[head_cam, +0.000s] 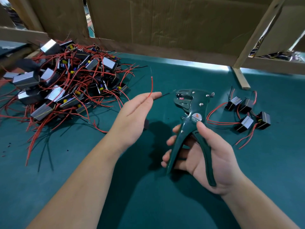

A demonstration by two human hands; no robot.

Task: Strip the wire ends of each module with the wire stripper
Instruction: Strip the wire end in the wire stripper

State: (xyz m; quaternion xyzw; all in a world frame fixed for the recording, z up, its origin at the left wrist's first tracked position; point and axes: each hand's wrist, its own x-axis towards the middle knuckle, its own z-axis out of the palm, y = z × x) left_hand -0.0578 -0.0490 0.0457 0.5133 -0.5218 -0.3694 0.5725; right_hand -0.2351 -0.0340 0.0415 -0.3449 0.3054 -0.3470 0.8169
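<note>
The black wire (162,96) ends in a blur.

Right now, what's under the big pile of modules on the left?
Green mat shows all around the pile; the heap itself covers whatever lies beneath its middle.

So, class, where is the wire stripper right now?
Right of centre in the head view: the right hand grips the wire stripper above the green mat, between the left hand and the small group of modules.

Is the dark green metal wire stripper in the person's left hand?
No, the right hand grips the dark green wire stripper, while the left hand pinches a red wire and a black wire.
</note>
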